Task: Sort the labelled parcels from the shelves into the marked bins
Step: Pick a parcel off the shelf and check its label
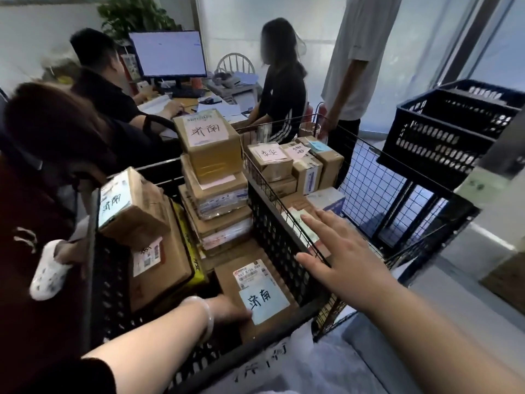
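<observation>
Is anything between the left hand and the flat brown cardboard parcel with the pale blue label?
Nothing visible: the left hand touches the near left corner of the flat brown cardboard parcel, lying in the black plastic crate.

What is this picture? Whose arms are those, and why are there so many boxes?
A camera worn on a person's head took this one picture, so the arms are that person's own. They are sorting parcels. The left hand, wearing a pale bracelet, holds the edge of a flat brown cardboard parcel with a pale blue handwritten label, lying in a black plastic crate beside stacked cardboard boxes. The right hand is open, fingers spread, over the rim of a black wire basket holding smaller labelled boxes.
</observation>
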Demonstrator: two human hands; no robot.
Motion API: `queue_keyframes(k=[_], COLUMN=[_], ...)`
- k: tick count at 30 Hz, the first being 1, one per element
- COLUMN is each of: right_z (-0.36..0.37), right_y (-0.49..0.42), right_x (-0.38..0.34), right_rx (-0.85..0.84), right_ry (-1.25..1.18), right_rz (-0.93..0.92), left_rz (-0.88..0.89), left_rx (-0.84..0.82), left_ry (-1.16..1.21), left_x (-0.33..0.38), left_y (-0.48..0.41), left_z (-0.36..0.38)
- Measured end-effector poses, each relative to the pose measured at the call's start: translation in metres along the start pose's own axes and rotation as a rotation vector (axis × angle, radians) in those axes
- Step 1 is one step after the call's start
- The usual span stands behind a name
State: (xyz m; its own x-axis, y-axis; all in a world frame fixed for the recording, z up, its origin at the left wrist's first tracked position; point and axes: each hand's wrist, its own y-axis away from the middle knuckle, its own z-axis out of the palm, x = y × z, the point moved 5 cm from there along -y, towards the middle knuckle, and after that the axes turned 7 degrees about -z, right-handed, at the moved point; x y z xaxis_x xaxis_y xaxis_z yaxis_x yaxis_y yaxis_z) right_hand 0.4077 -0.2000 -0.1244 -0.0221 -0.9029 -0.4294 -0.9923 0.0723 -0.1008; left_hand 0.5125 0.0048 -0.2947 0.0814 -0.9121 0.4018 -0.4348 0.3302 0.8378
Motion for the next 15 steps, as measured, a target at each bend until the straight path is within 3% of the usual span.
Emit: queue_keyframes(k=[6, 9, 12, 15], right_z=[-0.003, -0.008, -0.022, -0.039], right_y=[0.015, 0.032, 0.056, 0.083], right_x=[0.01, 0.018, 0.03, 0.041], right_rx=[0.031, 0.06, 0.103, 0.148], right_ry=[0.123, 0.114, 0.13, 0.156], right_rz=[0.042, 0.083, 0.124, 0.169], left_rz=[-0.062, -0.152, -0.163, 0.027], left_rx=[0.022, 0.111, 0.344, 0.643], left_ry=[-0.268, -0.516, -0.693, -0.612], left_x=[-0.002, 0.002, 0.028, 0.077], left_y=[-0.011, -0.002, 0.027, 0.074], left_z=[-0.004, -0.017, -0.036, -0.047])
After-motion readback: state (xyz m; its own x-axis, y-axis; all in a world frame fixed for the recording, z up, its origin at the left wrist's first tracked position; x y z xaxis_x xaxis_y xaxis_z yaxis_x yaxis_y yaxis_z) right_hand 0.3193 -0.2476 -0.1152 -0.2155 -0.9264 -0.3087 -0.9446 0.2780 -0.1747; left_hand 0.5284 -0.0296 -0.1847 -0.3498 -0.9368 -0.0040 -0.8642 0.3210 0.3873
